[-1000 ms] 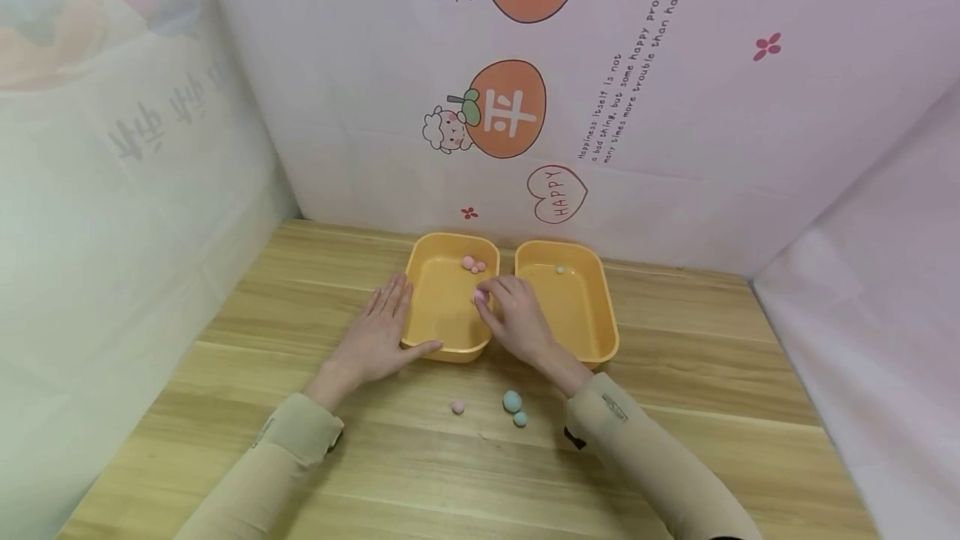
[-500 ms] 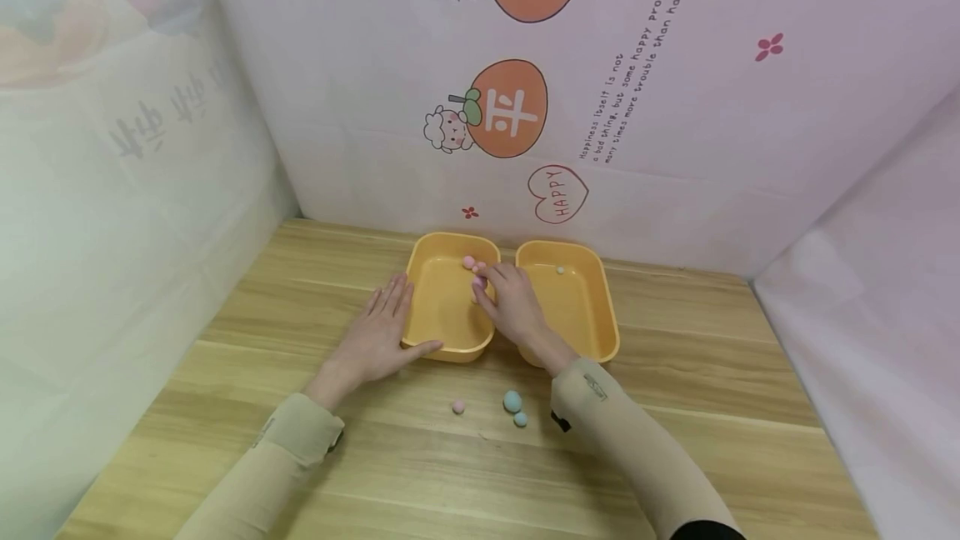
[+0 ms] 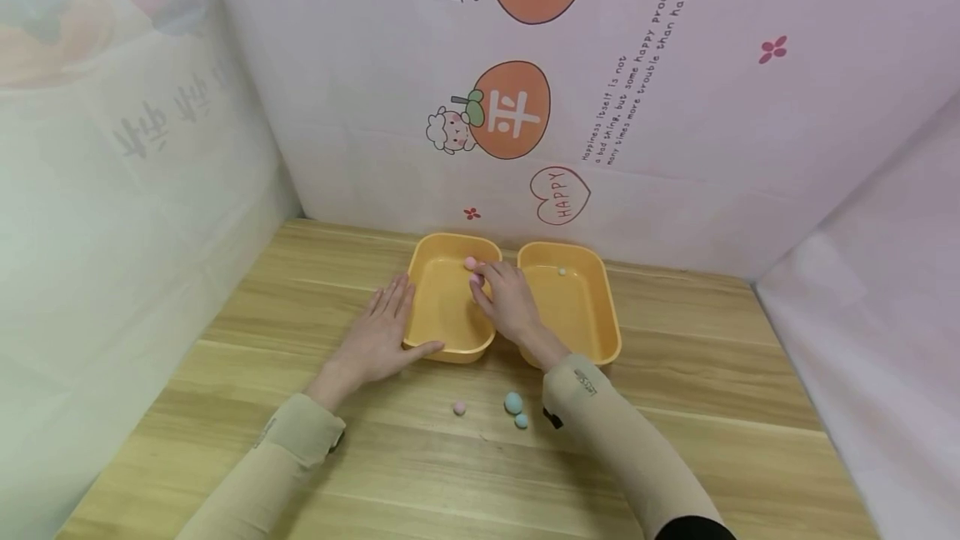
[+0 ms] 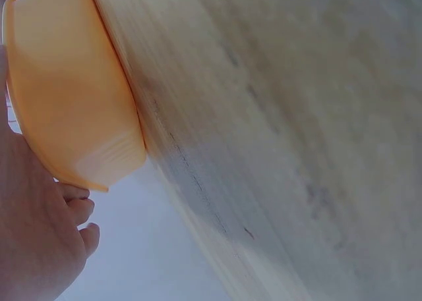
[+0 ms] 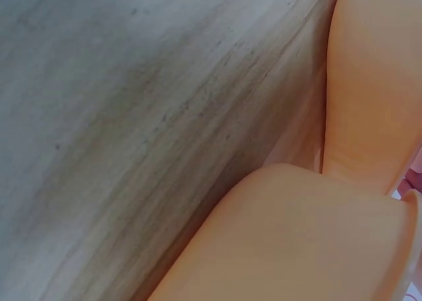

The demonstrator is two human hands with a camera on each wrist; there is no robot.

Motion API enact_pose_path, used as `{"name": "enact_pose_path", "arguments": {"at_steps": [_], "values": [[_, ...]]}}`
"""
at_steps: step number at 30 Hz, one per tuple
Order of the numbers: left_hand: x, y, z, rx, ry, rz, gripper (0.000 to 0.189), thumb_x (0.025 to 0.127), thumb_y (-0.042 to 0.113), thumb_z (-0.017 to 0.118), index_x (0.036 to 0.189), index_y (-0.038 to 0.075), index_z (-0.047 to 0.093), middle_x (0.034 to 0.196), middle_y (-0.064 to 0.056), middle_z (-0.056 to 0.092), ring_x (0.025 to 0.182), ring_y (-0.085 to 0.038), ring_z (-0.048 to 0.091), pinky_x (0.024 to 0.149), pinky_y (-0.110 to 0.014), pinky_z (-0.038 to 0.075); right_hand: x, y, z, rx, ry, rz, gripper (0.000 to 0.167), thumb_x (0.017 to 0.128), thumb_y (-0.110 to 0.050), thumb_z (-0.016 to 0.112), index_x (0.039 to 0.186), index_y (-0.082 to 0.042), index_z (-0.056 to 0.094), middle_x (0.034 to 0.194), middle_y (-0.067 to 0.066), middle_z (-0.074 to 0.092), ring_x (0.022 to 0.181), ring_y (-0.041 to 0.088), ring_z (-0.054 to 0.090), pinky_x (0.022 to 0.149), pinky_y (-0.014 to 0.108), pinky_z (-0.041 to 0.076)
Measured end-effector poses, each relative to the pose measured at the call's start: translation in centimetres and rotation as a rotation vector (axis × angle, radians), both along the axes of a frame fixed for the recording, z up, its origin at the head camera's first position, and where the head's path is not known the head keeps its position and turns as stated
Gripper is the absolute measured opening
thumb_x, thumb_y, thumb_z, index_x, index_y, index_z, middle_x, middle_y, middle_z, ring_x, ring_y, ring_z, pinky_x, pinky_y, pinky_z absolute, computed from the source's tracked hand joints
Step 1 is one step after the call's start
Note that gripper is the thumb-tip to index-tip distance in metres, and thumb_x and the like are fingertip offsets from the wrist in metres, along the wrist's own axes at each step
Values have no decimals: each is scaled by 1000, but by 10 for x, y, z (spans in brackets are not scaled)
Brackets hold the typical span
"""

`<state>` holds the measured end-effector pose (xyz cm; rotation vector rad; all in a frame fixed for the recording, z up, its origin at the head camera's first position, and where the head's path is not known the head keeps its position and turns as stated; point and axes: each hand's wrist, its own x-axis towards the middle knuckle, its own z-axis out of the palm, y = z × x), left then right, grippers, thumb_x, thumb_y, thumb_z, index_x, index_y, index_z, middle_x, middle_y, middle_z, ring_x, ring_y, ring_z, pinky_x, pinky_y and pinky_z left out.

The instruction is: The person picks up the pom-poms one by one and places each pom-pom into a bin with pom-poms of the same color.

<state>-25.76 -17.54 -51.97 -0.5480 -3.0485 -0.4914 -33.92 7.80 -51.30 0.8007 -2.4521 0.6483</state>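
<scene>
Your left hand [image 3: 375, 338] lies with fingers extended and apart along the left wall of a yellow-orange, round-cornered, plastic-looking tray [image 3: 453, 354], thumb across its near rim. Your right hand [image 3: 513, 302] reaches over that same tray's right rim, thumb and fingertips clamped on a small round pink ball [image 3: 476, 280], inside the tray's outline; how high it sits above the floor you cannot tell.

Between your hands, the tray's interior gives you room to its near and left sides. Its far wall stands close to the white printed fabric backdrop [image 3: 337, 173], so you have little room behind. A narrow gap parts it from a matching yellow-orange tray [image 3: 611, 319], under and right of your right forearm.

Just beyond your right fingertips, a second pink ball [image 3: 470, 262] rests near the far wall. A tiny pale ball [image 3: 562, 272] lies toward the far end of the right tray.

Nearer you, on the wood-grain table [image 3: 405, 473], a lone pink ball [image 3: 459, 408] sits between your forearms, left of a larger light-blue ball [image 3: 513, 402] and a smaller light-blue ball [image 3: 521, 421] just beside it. The tabletop extends widely to both sides.
</scene>
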Motion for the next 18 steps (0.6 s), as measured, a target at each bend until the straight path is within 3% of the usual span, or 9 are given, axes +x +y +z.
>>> {"name": "enact_pose_path", "arguments": {"at_steps": [10,18], "values": [[-1,0,-2,6,0,2,121,101,83,51,174,-5,10,185,-22,3,175,-36,5,143,-55,11,-8,-3,0,-4,-85,-47,14,106,-16,73,106,-2,76,104,12,78,106,35,70,102,52,57],[-1,0,-2,-2,1,2,122,101,83,50,174,-6,9,185,-22,3,175,-35,6,144,-55,11,-9,-2,-2,-16,-87,-45,15,105,-13,74,111,1,77,108,15,78,108,37,71,104,54,57]]}}
